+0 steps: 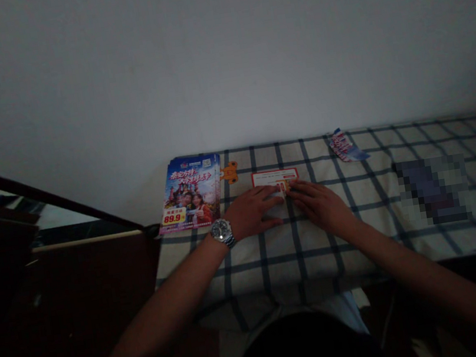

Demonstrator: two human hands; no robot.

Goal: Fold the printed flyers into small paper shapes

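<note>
A small leaflet (274, 175), white with a red border, lies on the checked cloth in front of me, its lower part showing a yellow and red print. My left hand (254, 210), with a metal watch (222, 233) on the wrist, lies palm down with its fingers apart and fingertips over the leaflet's lower left. From the other side, my right hand (320, 203) reaches in flat, fingers stretched out and close together, the tips touching the leaflet's lower right. My fingers cover much of its lower edge.
A stack of blue printed flyers (189, 195) lies left of my hands. A crumpled printed paper (345, 147) is at the back right, and a blurred dark object (434, 191) farther right. The checked cloth (251, 269) covers the table, which meets a pale wall (221, 67).
</note>
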